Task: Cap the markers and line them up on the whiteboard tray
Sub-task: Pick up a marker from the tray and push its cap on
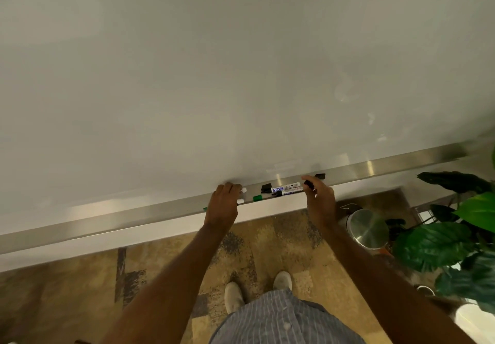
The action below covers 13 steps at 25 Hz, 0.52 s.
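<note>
Two bare hands, left [223, 207] and right [318, 199], over scattered white-barrelled markers [286, 190] on the brushed-metal whiteboard tray [375, 168].

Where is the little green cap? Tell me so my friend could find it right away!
Find the long silver tray running along the bottom of the whiteboard. Between the person's two hands, a few loose pieces lie on it. The green cap sits alone near the tray's front edge, closer to the left hand; it is short and bright green, while the caps and markers beside it are black or white.
</note>
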{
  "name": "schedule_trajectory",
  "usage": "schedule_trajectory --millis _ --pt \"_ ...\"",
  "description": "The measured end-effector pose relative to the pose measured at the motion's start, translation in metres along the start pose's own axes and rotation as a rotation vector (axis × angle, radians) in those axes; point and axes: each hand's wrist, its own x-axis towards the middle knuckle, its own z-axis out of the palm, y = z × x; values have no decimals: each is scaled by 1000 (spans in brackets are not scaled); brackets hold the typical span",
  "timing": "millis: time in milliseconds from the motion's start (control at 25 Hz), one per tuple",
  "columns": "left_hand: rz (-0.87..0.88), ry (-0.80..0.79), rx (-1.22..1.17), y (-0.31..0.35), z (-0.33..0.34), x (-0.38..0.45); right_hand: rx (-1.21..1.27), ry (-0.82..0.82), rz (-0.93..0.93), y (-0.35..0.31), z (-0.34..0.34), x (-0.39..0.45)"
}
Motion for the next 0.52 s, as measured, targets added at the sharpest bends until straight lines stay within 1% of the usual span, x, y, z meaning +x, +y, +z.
schedule_trajectory --millis 40,80,120,200,280,320,360,400,440,520 --pt "-72 99 -164 6 -4 -2 148 17 86 -5 7 -10" --pt "-181 183 -370 14 -8 -4 301 21 213 -10 13 -19" --pt "-312 234 -586 21 -12 -6 455 10 361 -15 18 -27" --pt "-573 297 -959 30 -16 -7 761 -46 609 -24 23 -38" --pt "-780 324 -1373 35 -17 -12 1002 -98 720 -31 24 -45" --pt "-858 320 -1571 35 -17 -15 1062 -114 734 -35 24 -47" --pt "-919 310 -1724 35 -17 -18 1067 -125 729 -39 24 -50" --pt "-970 306 -1828 35 -18 -22 1020 -132 712 -42 25 -52" --pt "-1013 312 -1898 35 -18 -25 939 -136 686 -46 27 -54" --pt "-1083 337 -1956 35 -17 -28 794 -136 633 -50 29 -58"
